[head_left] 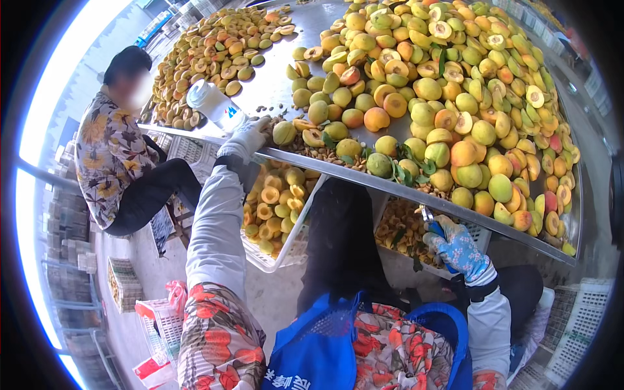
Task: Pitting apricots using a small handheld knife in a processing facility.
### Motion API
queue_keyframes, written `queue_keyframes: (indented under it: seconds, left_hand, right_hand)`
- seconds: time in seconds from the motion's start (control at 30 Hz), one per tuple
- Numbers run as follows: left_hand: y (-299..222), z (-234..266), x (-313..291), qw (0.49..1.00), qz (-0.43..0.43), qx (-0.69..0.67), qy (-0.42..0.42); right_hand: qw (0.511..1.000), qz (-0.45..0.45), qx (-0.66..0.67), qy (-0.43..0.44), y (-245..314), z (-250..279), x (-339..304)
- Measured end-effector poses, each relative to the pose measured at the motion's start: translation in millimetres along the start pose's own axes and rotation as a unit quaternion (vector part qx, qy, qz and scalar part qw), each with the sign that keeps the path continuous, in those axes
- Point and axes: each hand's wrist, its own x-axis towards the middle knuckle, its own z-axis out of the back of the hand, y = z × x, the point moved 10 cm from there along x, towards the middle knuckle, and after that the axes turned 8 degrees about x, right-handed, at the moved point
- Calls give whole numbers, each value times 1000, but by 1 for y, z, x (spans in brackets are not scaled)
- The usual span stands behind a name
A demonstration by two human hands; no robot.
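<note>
My left hand (247, 138), in a whitish glove, is at the near edge of the metal table (312, 159). Its fingers look curled together, and whatever they may hold is hidden. Just beyond it leans a white cup-like container (214, 105), and a greenish whole apricot (284, 133) lies to its right. My right hand (463, 252), in a blue flowered glove, is closed around blue-handled pliers (434, 226). Their metal jaws point up, below the table edge. Whole and halved apricots (448, 110) are heaped on the table, with loose pits (331, 156) along the near edge.
Under the table stand a white crate of apricot halves (276, 201) and a crate of pits and scraps (400, 227). Another heap of halves (221, 49) covers the far left. A person (120, 146) sits at left, near a crate (123, 283) on the floor.
</note>
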Motion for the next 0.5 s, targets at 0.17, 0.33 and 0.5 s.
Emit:
queue_keyframes:
  seconds: [0.17,0.33,0.5]
  left_hand:
    - [-23,39,3,999,2,-16,34]
    - [-85,72,32,971,-85,-224,-11]
    - [-158,71,72,997,-30,-76,-2]
  right_hand:
    - [990,68,-126,19,31,-11,8]
    - [996,1,-89,13,36,-18,13]
    - [986,86,-144,4,38,-21,20]
